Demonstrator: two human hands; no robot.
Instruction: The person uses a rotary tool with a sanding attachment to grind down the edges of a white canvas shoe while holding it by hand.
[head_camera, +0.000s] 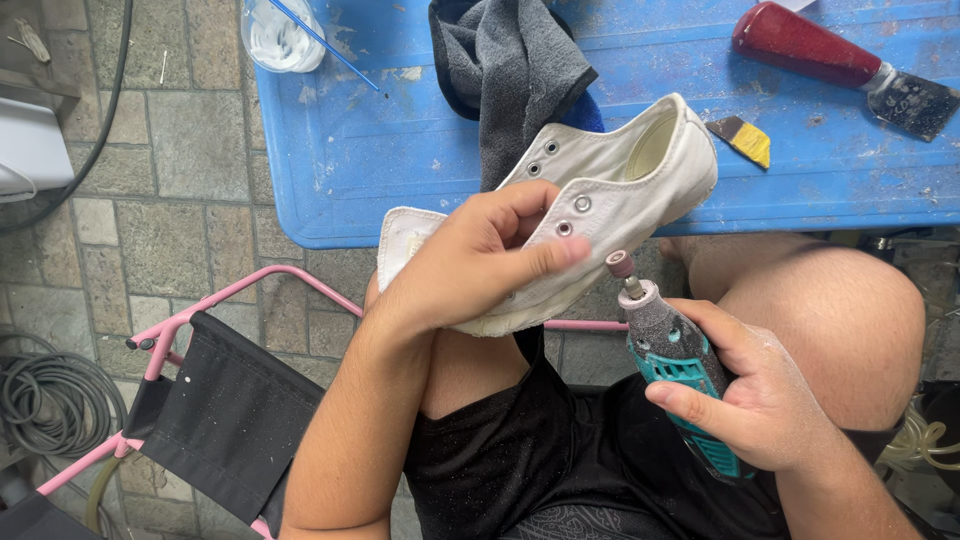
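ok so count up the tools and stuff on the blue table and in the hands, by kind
Shoes: 1, the white shoe in the left hand
Rotary tools: 1, the teal rotary tool in the right hand
Scrapers: 2, the red-handled scraper and the small yellow scraper
Cloths: 1, the grey cloth
Cups: 1, the clear cup
Total: 6, four of them on the blue table

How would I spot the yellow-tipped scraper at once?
Start at the blue table. Beyond the heel of the white sneaker lies the small scraper, dark blade with a yellow end. The bigger red-handled putty knife lies farther back.
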